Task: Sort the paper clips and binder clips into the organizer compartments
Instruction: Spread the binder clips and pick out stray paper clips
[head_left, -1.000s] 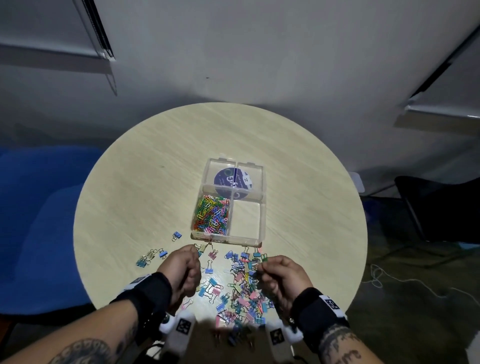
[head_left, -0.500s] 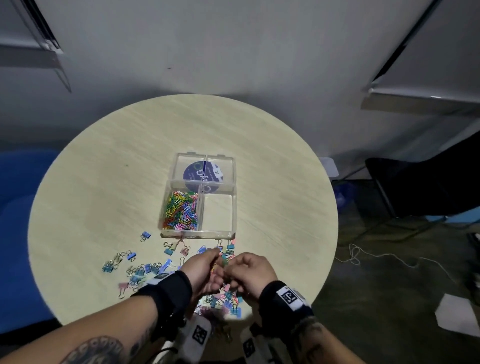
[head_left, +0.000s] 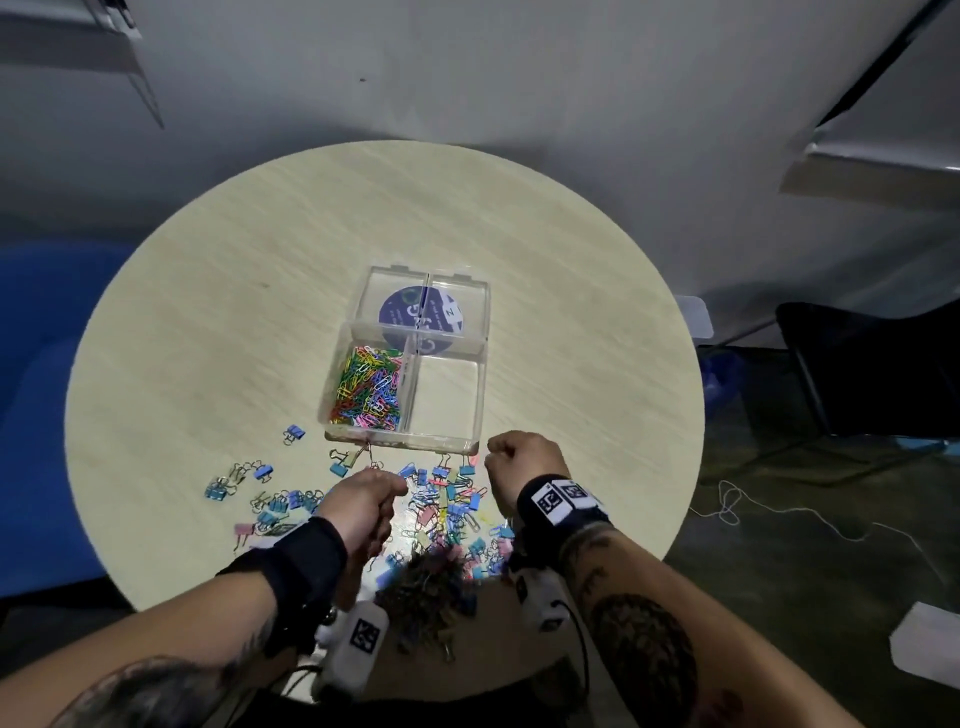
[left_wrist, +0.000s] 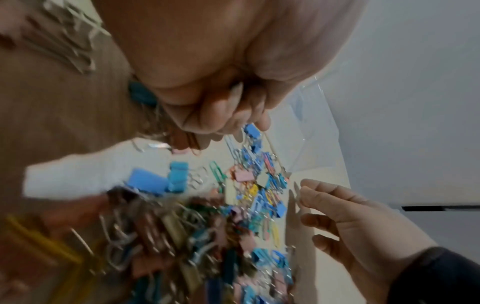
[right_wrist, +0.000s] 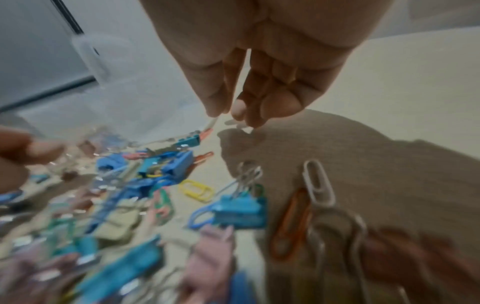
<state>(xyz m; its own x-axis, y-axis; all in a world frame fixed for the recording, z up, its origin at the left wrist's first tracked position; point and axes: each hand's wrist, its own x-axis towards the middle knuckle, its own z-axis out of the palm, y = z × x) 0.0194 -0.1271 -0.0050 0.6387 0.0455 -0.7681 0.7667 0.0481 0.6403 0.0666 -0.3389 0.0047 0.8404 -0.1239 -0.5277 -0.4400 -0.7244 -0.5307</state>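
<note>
Left hand (head_left: 363, 501) pinches clips over pile (head_left: 447, 512) near table (head_left: 218, 291) front edge; right hand (head_left: 522, 460) curled beside organizer (head_left: 480, 395), pinching something pale, probably to drop in.

I see multicoloured paper clips (head_left: 370, 387) in the clear organizer (head_left: 480, 405), blue, pink and cream binder clips (head_left: 447, 493) on the pale wood-grain table (head_left: 260, 322), and black wristbands (head_left: 306, 561) bearing black-and-white square markers.

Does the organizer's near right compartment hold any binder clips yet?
No, the near right compartment of the organizer shows only its bare clear floor.
</note>
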